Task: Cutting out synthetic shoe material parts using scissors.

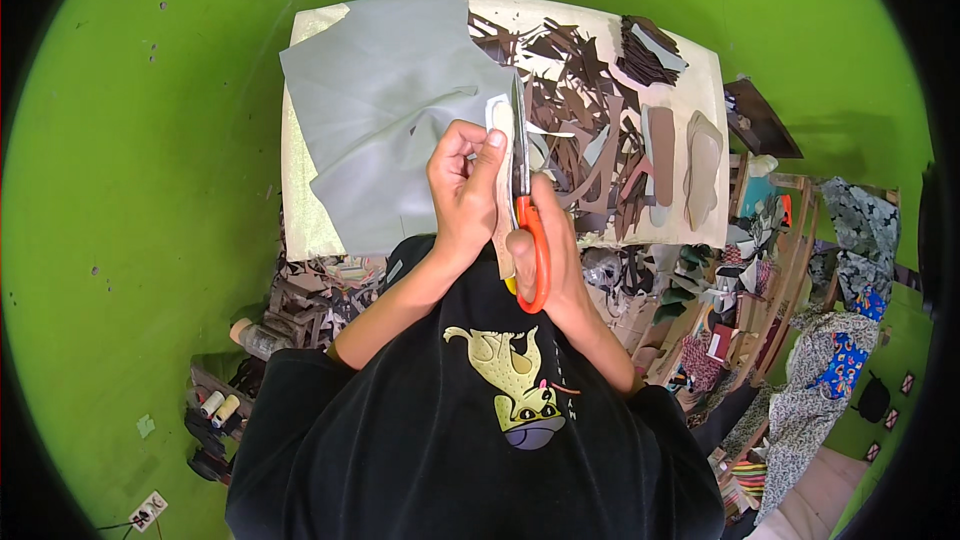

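Observation:
My left hand (465,190) pinches a narrow pale strip (499,114) between thumb and fingers, above the grey sheet. My right hand (560,250) is closed round the orange handles of a pair of scissors (535,255). Their blades point away from me and lie right along the strip's right edge. Whether the blades are parted is hard to make out. The large grey sheet (380,90), smooth with some creases, spreads over the left half of the table and reaches up to my left hand.
Dark brown offcuts (575,140) heap on the right half of the pale table (708,90). Sole-shaped pieces (704,165) lie at its right side, with a dark stack (650,52) behind. Shelves with fabric (770,300) stand at right; more scraps (320,290) sit below the table's left edge.

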The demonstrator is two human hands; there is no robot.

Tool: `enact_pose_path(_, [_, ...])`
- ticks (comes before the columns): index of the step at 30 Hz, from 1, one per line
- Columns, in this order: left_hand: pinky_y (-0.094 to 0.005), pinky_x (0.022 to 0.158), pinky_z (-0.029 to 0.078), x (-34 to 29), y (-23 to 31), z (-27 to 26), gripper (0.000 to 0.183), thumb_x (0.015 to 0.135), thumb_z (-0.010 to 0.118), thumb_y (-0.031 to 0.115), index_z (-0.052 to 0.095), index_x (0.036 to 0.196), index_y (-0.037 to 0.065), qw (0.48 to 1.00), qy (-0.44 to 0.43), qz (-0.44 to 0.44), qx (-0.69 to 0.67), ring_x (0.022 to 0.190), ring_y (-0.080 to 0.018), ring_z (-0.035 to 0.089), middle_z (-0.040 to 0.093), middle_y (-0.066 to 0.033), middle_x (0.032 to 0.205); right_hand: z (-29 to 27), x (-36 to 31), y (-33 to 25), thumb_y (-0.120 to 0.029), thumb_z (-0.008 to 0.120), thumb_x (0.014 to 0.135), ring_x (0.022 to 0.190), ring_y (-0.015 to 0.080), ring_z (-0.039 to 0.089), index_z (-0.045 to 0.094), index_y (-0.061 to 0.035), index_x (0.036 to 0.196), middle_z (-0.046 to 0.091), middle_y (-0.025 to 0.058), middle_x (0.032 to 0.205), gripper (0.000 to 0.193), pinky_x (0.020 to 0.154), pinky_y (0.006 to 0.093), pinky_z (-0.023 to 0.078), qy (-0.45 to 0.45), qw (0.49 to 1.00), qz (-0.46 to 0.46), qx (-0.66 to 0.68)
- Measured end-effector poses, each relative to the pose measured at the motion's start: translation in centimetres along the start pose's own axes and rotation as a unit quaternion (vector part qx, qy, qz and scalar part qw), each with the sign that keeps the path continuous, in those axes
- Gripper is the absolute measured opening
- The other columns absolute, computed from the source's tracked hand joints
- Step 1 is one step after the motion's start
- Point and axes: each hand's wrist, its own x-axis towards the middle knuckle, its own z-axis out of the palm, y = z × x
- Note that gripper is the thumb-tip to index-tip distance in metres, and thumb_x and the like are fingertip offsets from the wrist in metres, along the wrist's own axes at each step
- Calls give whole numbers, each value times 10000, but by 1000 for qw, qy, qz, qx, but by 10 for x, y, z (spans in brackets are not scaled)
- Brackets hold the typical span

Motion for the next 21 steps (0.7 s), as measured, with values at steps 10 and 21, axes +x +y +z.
enact_pose_path(10, [-194, 571, 358, -4, -2, -1, 128, 1000, 578, 145, 581, 961, 24, 999, -15, -45, -21, 655, -12, 444, 555, 36, 785, 4, -2, -1, -5, 761, 772, 605, 38, 480, 483, 16, 1097, 522, -11, 718, 428, 556, 198, 400, 103, 972, 72, 201])
enact_pose_path(21, [-203, 564, 391, -1, 13, -4, 126, 972, 637, 141, 619, 952, 18, 996, -52, -72, -21, 657, -22, 505, 612, 13, 796, 1, -20, 12, -112, 826, 763, 589, 30, 456, 457, 6, 1023, 516, -7, 680, 466, 532, 203, 374, 51, 980, 50, 185])
